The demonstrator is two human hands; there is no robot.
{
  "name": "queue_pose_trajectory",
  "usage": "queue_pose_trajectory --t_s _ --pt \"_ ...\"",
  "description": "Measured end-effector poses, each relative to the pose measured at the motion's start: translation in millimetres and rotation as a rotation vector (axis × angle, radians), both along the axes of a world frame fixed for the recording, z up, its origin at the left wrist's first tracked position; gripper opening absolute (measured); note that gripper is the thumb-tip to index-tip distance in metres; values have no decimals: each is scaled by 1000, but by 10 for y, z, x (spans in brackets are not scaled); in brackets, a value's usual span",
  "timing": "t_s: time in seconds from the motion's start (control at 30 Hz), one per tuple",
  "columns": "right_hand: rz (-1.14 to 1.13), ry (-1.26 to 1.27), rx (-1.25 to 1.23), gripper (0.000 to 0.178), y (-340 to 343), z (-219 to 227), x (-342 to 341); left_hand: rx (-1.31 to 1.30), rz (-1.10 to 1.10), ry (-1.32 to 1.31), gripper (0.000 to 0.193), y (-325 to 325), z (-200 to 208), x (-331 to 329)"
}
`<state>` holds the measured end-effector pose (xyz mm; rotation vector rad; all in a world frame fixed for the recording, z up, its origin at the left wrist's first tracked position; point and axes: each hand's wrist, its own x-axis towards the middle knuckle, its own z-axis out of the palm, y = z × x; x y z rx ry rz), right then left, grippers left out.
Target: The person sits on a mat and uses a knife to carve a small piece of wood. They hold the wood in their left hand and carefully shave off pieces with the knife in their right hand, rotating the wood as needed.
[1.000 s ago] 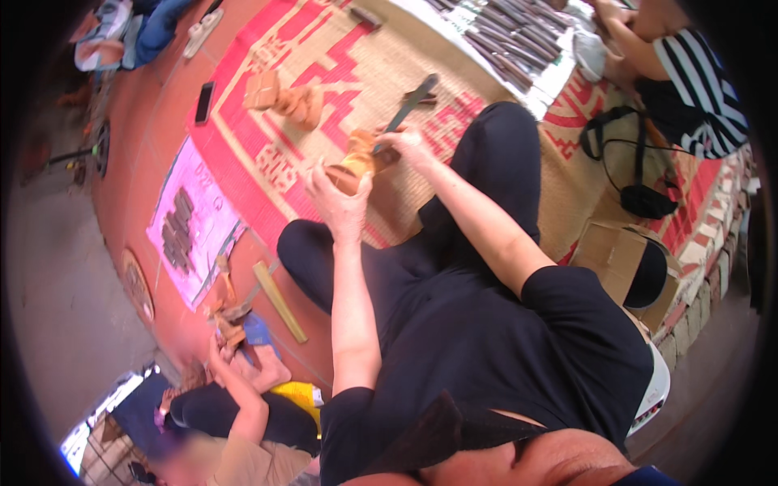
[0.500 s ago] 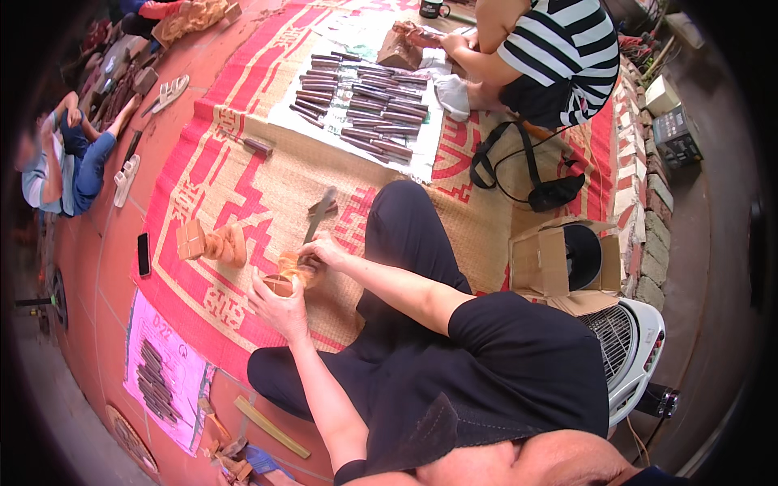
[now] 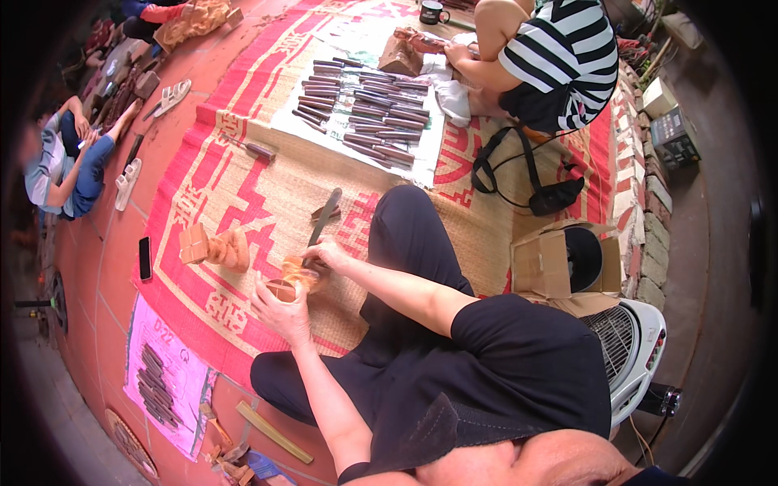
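Note:
My left hand (image 3: pixel 285 314) is closed round the base of a small wooden carving (image 3: pixel 297 273), pale orange, with a flat squared base turned toward me. My right hand (image 3: pixel 327 254) grips a long dark flat file (image 3: pixel 326 215), whose far end points up and away from me. Its near end lies against or just beside the carving, partly hidden by my fingers. Another wooden carving (image 3: pixel 227 248) with a square block base (image 3: pixel 194 244) lies on the mat to the left of my hands.
Many dark-handled carving tools (image 3: pixel 389 113) lie in rows on a white sheet. More tools (image 3: pixel 154 385) rest on a pink sheet. A phone (image 3: pixel 145 257), a cardboard box (image 3: pixel 541 263) and a fan (image 3: pixel 636 356) are nearby. A person in stripes (image 3: pixel 559 57) works opposite.
The far end of the file has swung slightly to the right and farther out. Both hands keep their grip, with the carving in nearly the same place.

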<state>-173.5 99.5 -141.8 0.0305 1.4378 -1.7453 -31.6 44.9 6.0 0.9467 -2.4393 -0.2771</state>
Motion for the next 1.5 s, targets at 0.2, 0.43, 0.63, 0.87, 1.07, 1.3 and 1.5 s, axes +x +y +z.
queue_pose_trajectory --t_s 0.2,0.43,0.63,0.87,1.07,1.3,1.5 --pt "129 11 -100 22 41 114 35 49 6 -19 75 12 69 2" --pt "45 -120 -130 23 44 83 49 11 -23 79 78 -88 -52 69" --pt "43 -92 -40 20 79 134 40 57 4 3 73 -55 33 56" --pt "95 -150 -135 16 92 151 53 75 19 36 72 -84 -11 85" --pt "-13 -181 110 19 106 249 41 50 2 17 72 -79 24 68" --pt "145 -37 -114 15 111 280 82 67 33 40 72 -128 -44 125" --pt "-41 -229 73 22 162 266 -47 64 16 63 72 -122 -51 107"
